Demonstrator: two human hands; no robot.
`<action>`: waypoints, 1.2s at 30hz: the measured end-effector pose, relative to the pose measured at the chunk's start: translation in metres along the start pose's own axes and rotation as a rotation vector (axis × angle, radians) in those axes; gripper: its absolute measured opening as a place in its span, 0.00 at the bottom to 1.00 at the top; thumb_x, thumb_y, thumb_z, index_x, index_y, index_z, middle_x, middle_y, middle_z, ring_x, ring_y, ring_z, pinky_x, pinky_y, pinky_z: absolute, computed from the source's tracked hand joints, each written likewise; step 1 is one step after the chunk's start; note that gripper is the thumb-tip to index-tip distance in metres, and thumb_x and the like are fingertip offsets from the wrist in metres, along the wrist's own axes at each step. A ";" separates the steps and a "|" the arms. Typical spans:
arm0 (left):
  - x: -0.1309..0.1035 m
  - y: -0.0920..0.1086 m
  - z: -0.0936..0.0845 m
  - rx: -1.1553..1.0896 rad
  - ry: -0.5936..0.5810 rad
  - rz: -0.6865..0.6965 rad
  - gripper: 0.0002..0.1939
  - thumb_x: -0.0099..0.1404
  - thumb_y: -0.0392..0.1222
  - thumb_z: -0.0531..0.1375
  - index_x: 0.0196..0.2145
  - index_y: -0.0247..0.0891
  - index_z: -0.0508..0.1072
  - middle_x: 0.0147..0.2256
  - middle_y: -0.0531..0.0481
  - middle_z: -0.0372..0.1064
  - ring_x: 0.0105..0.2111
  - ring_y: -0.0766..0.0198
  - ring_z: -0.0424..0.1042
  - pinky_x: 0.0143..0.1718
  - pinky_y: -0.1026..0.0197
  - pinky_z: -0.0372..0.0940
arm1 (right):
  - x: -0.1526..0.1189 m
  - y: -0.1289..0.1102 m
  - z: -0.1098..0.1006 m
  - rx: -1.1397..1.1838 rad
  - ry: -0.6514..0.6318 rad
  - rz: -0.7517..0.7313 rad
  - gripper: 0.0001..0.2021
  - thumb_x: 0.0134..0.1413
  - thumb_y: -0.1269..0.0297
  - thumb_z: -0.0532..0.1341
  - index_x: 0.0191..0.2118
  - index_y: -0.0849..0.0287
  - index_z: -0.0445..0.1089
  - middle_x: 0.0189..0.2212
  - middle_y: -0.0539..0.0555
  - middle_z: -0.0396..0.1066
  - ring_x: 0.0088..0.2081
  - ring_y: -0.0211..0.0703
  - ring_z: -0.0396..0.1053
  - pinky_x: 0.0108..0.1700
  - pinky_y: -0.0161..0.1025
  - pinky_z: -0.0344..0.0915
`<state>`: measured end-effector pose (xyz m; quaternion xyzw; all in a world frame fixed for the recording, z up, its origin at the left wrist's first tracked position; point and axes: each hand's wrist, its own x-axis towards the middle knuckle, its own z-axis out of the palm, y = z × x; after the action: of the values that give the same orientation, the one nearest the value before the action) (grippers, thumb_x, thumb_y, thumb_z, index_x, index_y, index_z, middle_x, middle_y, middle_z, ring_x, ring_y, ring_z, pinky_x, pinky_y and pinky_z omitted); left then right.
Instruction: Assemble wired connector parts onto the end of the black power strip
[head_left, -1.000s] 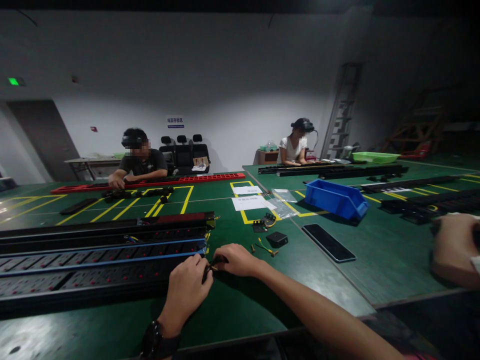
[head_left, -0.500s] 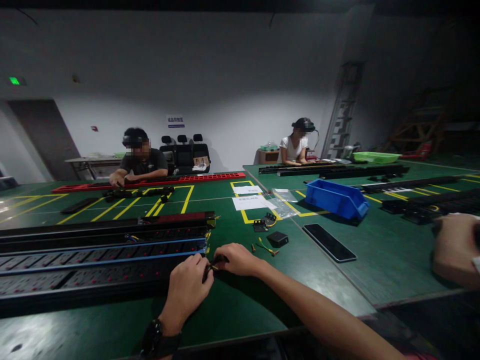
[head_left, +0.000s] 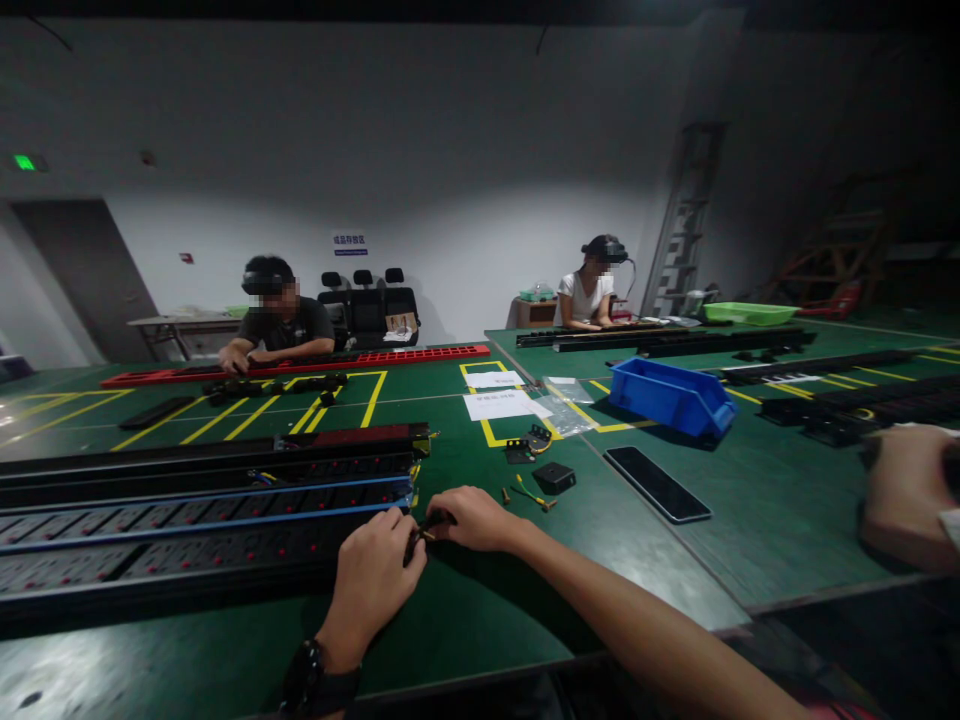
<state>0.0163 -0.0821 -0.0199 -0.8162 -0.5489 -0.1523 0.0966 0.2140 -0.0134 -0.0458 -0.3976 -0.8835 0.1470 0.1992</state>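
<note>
My left hand (head_left: 377,565) is closed near the right end of a long black socket strip (head_left: 225,541), its fingers curled round a small dark part. Close beside it, my right hand (head_left: 474,518) pinches the dark part (head_left: 438,519) too, where a thin yellowish tip shows. Fingers cover most of the piece, so its kind is unclear. Just beyond my right hand lie a black box-shaped cover (head_left: 555,477), a green-yellow wire (head_left: 531,491) with brass-coloured ends and a black bracket (head_left: 519,452).
More long black rails (head_left: 352,440) lie at the left. A phone (head_left: 658,484), a blue bin (head_left: 669,397) and paper sheets (head_left: 495,405) are on the green table (head_left: 570,560). Two people sit across the table. Another person's hand (head_left: 907,495) is at the right edge.
My hands stay almost in place with the dark part between them, shifting only slightly. The view has moved a little. The other person's hand at the right remains nearby.
</note>
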 end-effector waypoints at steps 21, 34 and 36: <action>-0.001 0.000 -0.004 -0.026 -0.031 -0.003 0.11 0.70 0.42 0.54 0.37 0.41 0.76 0.39 0.48 0.74 0.40 0.57 0.73 0.39 0.57 0.63 | -0.020 0.044 -0.083 -0.454 0.088 0.561 0.17 0.70 0.55 0.54 0.47 0.58 0.77 0.42 0.63 0.79 0.44 0.53 0.77 0.43 0.39 0.65; -0.001 -0.001 -0.004 0.003 -0.044 0.000 0.12 0.71 0.43 0.53 0.38 0.42 0.76 0.39 0.48 0.75 0.40 0.58 0.73 0.39 0.58 0.63 | -0.045 0.085 -0.113 -0.135 -0.309 0.598 0.20 0.54 0.46 0.67 0.27 0.60 0.79 0.25 0.55 0.75 0.26 0.41 0.70 0.30 0.36 0.58; -0.001 -0.001 -0.004 -0.002 -0.039 0.004 0.12 0.71 0.43 0.53 0.38 0.42 0.76 0.39 0.48 0.75 0.41 0.57 0.73 0.39 0.58 0.63 | -0.046 0.078 -0.113 -0.170 -0.348 0.626 0.18 0.51 0.48 0.68 0.25 0.59 0.79 0.25 0.55 0.75 0.27 0.43 0.71 0.30 0.36 0.59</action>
<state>0.0149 -0.0839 -0.0162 -0.8200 -0.5491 -0.1370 0.0854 0.3452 0.0132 0.0094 -0.6328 -0.7489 0.1923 -0.0421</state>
